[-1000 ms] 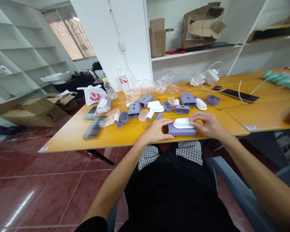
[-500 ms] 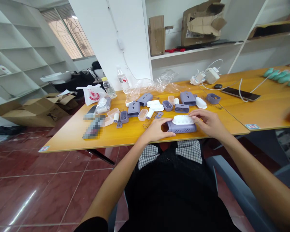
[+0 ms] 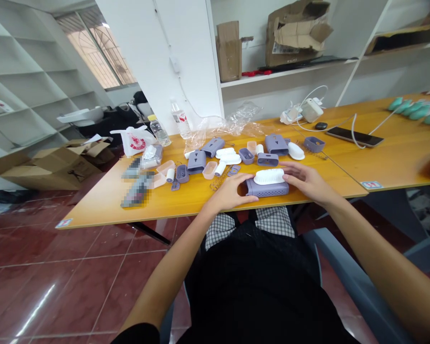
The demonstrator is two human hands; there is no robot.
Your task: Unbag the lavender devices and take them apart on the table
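At the table's front edge lies a purple plastic housing point(image 3: 268, 190) with a perforated side. My left hand point(image 3: 228, 193) grips its left end, thumb along the near side and fingers over the far side. On top of the housing sits a white oval brush head point(image 3: 268, 177), bristles showing along its edge. My right hand point(image 3: 306, 181) has its thumb and fingers around the right end of that brush head. Just beyond are another purple housing point(image 3: 276, 144), a purple frame point(image 3: 267, 160), a white oval piece point(image 3: 296, 151) and more white brush heads point(image 3: 230, 158).
Springs point(image 3: 218, 183), clear tubs point(image 3: 209, 170) and white rollers point(image 3: 220, 168) are scattered leftward. Crumpled plastic film point(image 3: 241, 116) and a water bottle point(image 3: 181, 120) stand at the back. A tablet point(image 3: 355, 136) with a cable and chargers point(image 3: 311, 111) lies to the right.
The view has shifted slightly. My right fingers have settled lower around the end of the white brush head; my left hand keeps its hold on the purple housing.
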